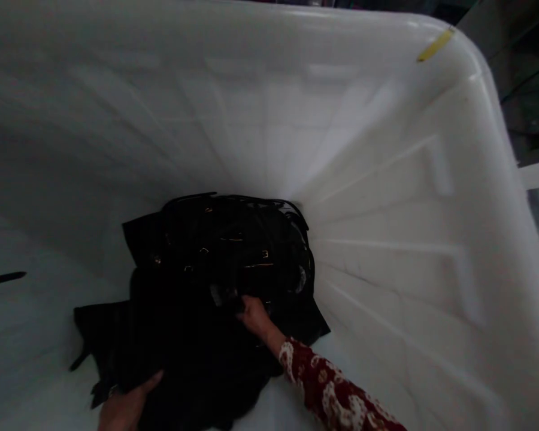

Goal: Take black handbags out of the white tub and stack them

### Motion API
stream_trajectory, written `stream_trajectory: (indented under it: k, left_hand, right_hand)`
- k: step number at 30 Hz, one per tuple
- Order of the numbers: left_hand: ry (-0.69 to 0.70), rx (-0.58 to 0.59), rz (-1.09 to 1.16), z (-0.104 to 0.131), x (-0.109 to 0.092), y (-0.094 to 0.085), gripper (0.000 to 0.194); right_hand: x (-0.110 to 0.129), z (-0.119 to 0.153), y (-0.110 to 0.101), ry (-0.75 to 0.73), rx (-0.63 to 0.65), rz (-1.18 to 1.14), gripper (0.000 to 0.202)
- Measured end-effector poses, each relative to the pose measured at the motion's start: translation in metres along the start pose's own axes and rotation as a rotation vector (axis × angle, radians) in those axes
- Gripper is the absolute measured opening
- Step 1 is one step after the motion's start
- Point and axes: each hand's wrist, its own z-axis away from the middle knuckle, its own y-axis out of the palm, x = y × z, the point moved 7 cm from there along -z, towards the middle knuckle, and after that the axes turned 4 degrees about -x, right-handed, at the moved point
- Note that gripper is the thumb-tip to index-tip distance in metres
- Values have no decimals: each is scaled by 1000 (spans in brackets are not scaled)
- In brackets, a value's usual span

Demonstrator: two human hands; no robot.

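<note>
White moulded plastic forms a deep, round-cornered tub [363,137] in the head view, with a yellow strip [435,45] at its far right rim corner. Down on its floor, close to the far right corner, lies a heap of black bag-like articles with gold-coloured buckles and thin straps [220,239]. A loose black strap end [3,279] shows apart, over by the left side.

The right hand [256,315], below a red sleeve with white paisley print [336,383], has its fingers closed on a small dark piece [233,301] on top of the heap. The left hand [126,409] lies against the near left edge of the heap, thumb extended; its fingers are hidden, so I cannot tell whether they grip.

Black lies on black here, so feeling for edges should serve better than looking. A broad hold on the body of one article would be kinder than a tug at a thin strap, which could snag a buckle; the left hand can steady the neighbouring layers.
</note>
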Motion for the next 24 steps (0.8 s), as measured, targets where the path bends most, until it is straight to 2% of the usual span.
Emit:
stream_trajectory:
  k: [2,4,5,8,12,13,15,17,18,19,20,21,22,24]
  left_hand:
    - [-158,98,122,19,5,14,71]
    - [-242,198,222,36,3,27,57]
    - [-270,251,254,43,1,33,49]
    - [-289,408,274,54,-13,54,41]
    - [-268,601,117,53,-26,83,27]
    - [-247,596,82,48,-26,87,22]
    - [-135,477,-49,30,-22,86,13]
    - [23,328,-239,11,-16,81,12]
    - [81,288,-323,3,-11,80,14]
    - [118,272,-373,-2,-5,81,16]
    - [132,269,-383,-6,1,82,18]
    - [133,266,-366,-8,7,83,19]
    - [124,266,-338,-10,11,84,19]
    - [90,266,-289,-9,17,85,20]
  right_hand:
    - [29,35,11,-241,193,179,35]
    - [51,68,23,-473,371,444,43]
    - [57,78,26,-544,420,565,44]
    - [71,90,27,-639,435,723,39]
    - [80,93,29,-733,402,733,37]
    - [79,93,31,-731,406,736,37]
    - [72,88,38,-697,449,742,38]
    - [58,76,44,-626,570,710,41]
    - [49,67,44,-577,648,662,41]
    - [40,53,39,-510,666,601,40]
    - [30,32,26,-429,608,546,36]
    - [20,8,8,-344,485,508,33]
    - [10,-18,-15,-263,315,494,32]
    - [-10,-63,-62,-142,2,528,41]
